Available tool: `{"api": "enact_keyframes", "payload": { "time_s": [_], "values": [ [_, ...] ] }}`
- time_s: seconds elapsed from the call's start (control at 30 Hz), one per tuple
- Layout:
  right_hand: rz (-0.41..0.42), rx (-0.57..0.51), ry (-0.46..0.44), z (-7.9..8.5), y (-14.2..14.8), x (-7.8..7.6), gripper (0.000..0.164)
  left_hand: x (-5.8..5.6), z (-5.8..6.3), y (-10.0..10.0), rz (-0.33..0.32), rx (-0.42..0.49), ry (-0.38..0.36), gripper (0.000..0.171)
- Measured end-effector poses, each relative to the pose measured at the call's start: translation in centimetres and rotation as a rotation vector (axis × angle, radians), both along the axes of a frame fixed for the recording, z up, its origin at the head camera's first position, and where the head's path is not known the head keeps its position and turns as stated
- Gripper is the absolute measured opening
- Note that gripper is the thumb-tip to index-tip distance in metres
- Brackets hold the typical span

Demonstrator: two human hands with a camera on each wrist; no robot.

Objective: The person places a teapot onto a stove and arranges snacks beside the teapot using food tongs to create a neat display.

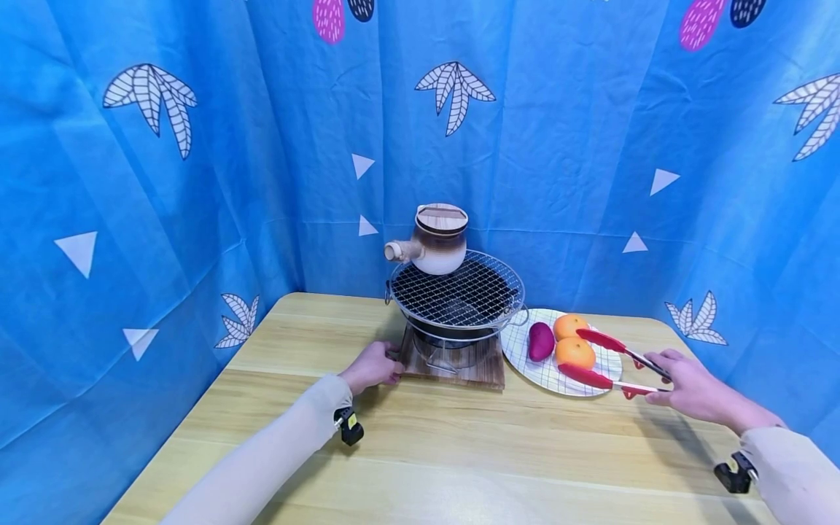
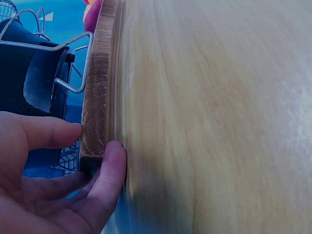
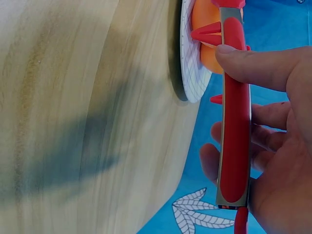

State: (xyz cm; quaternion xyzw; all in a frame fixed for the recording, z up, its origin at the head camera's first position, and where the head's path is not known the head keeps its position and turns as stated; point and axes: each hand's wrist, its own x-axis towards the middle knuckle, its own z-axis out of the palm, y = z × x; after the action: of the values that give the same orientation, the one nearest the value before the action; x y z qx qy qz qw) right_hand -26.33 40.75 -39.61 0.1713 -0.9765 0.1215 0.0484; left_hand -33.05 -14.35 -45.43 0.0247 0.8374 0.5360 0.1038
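My left hand (image 1: 375, 367) grips the left corner of a brown wooden board (image 1: 487, 373). In the left wrist view its thumb lies on the top edge and fingers curl round the board's end. On this board stands a small black stove with a round wire grill rack (image 1: 459, 292). My right hand (image 1: 695, 386) holds red-tipped tongs (image 1: 600, 339), jaws spread on either side of the nearer orange (image 1: 575, 355). A second orange (image 1: 569, 324) and a purple sweet-potato-shaped piece (image 1: 541, 341) lie beside it on a white checked plate (image 1: 538, 375).
A brown-and-white pot (image 1: 441, 251) with a wooden lid and side handle sits at the back of the rack, handle pointing left. The wooden table (image 1: 446, 452) extends in front. A blue patterned curtain (image 1: 558, 146) hangs behind and along both sides.
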Motion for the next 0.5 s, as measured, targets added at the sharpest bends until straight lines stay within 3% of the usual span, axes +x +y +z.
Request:
{"api": "enact_keyframes", "payload": {
  "time_s": [0.5],
  "values": [
    [0.016, 0.007, 0.061, -0.23, -0.08, 0.33, 0.073, 0.12, 0.26, -0.04, 0.002, -0.005, -0.004, 0.058]
  ]
}}
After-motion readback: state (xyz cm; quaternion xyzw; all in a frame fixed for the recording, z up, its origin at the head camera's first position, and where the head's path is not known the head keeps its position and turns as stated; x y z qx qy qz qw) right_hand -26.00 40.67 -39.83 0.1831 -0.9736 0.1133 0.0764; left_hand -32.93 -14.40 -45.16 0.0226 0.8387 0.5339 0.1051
